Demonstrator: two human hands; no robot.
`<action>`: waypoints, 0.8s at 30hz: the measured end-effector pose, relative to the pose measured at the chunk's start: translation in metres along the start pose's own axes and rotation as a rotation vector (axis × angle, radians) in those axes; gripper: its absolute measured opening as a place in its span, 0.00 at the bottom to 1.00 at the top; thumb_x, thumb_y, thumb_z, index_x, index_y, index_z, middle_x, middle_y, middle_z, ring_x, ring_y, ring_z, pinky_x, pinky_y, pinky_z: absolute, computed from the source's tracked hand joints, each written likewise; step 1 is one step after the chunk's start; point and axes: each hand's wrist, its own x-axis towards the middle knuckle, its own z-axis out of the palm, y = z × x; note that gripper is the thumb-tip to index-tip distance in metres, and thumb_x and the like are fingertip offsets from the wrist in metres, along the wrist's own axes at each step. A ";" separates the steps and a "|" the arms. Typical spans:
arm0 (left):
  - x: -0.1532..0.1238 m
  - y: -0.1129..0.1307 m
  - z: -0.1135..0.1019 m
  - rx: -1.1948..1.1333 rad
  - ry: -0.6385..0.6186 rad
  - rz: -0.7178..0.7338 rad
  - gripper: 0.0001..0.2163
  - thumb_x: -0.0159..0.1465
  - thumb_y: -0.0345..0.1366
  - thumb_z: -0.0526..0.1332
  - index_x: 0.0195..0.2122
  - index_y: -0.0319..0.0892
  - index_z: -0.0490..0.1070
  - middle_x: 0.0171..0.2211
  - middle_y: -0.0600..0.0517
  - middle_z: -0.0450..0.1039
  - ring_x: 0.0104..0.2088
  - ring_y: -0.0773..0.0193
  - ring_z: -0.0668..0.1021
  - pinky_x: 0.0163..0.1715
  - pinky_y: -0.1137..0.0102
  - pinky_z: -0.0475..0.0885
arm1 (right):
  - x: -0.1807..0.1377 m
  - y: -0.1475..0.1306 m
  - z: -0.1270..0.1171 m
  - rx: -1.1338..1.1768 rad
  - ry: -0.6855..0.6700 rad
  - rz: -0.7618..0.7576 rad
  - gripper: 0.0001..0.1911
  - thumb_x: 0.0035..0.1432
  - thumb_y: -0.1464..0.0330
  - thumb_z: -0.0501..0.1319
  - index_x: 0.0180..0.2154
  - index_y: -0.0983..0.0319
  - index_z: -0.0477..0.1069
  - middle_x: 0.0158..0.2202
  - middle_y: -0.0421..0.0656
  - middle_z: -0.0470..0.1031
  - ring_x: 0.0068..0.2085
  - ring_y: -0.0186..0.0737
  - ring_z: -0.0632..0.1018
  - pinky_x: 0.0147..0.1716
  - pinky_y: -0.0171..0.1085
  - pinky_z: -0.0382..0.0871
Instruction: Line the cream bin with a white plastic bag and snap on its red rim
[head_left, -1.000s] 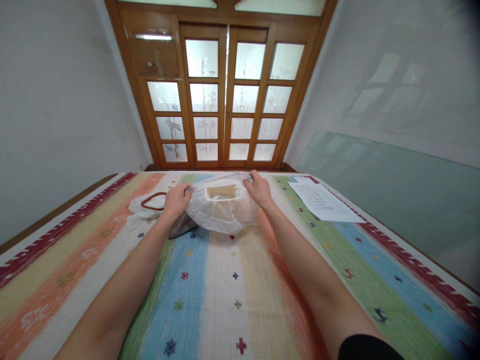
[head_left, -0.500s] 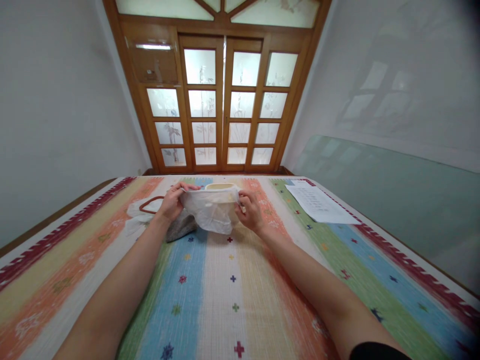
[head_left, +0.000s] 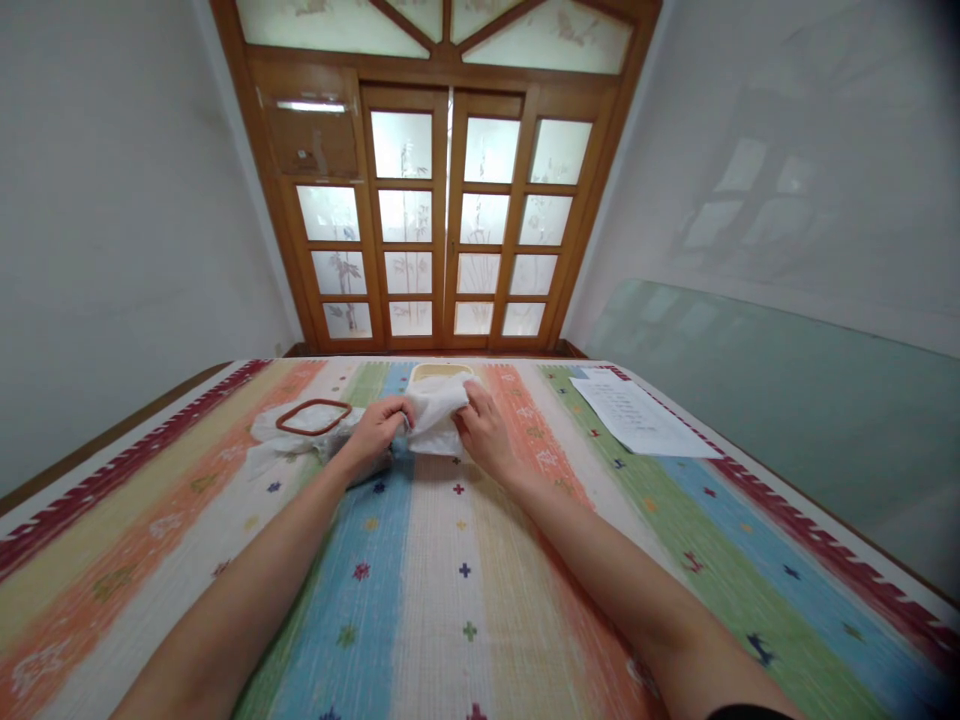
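A thin, white, translucent plastic bag [head_left: 435, 408] is bunched up between my hands, just above the table. My left hand [head_left: 380, 432] is closed around its left side. On the other side, the fingers of my right hand [head_left: 484, 428] pinch its upper right part. Right behind the bag lies a cream, rounded tray-like thing [head_left: 441, 370], its near part covered from sight. A grey item [head_left: 375, 472] is mostly hidden under my left hand and wrist.
To the left, a brown rounded frame [head_left: 330, 403] lies on crumpled white plastic [head_left: 264, 428]. Printed paper sheets [head_left: 637, 415] rest at the right. A striped cloth [head_left: 435, 600] covers the table. Beyond its far edge stand wooden glazed doors [head_left: 450, 245].
The bag was stretched wide between my hands and is now gathered smaller. My left hand has moved right and slightly down, uncovering the brown frame. The camera view has tilted slightly up.
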 end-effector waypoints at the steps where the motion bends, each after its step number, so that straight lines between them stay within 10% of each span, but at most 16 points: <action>1: -0.001 -0.005 0.006 0.071 0.018 0.040 0.10 0.59 0.30 0.54 0.28 0.45 0.75 0.31 0.49 0.75 0.37 0.56 0.75 0.44 0.61 0.70 | 0.001 0.002 0.000 0.020 -0.006 0.013 0.15 0.69 0.70 0.56 0.53 0.52 0.74 0.68 0.44 0.66 0.72 0.49 0.61 0.69 0.55 0.62; 8: -0.005 -0.028 0.033 0.353 -0.083 0.243 0.12 0.63 0.26 0.53 0.33 0.45 0.75 0.36 0.47 0.76 0.43 0.54 0.73 0.49 0.58 0.67 | -0.004 0.020 0.003 0.040 -0.013 0.024 0.15 0.68 0.74 0.55 0.51 0.57 0.73 0.74 0.47 0.55 0.75 0.50 0.54 0.71 0.55 0.60; 14: -0.011 -0.044 0.031 0.401 -0.062 0.266 0.12 0.65 0.25 0.53 0.33 0.44 0.75 0.37 0.48 0.76 0.45 0.54 0.73 0.49 0.59 0.68 | -0.017 0.032 0.004 0.036 0.069 0.028 0.08 0.57 0.77 0.60 0.37 0.58 0.69 0.69 0.51 0.61 0.66 0.54 0.66 0.63 0.54 0.66; 19: -0.011 -0.052 0.030 0.355 0.033 0.225 0.11 0.66 0.25 0.53 0.35 0.43 0.73 0.36 0.48 0.75 0.43 0.55 0.73 0.48 0.60 0.68 | -0.017 0.041 0.002 0.075 0.133 0.207 0.09 0.52 0.76 0.58 0.29 0.57 0.59 0.47 0.49 0.72 0.47 0.47 0.73 0.46 0.45 0.70; 24: -0.010 -0.062 0.025 0.348 0.180 0.189 0.15 0.61 0.23 0.52 0.44 0.42 0.73 0.38 0.48 0.74 0.42 0.55 0.74 0.48 0.61 0.69 | -0.019 0.062 0.006 0.110 0.152 0.426 0.10 0.53 0.74 0.54 0.25 0.57 0.54 0.28 0.38 0.64 0.31 0.39 0.66 0.32 0.37 0.57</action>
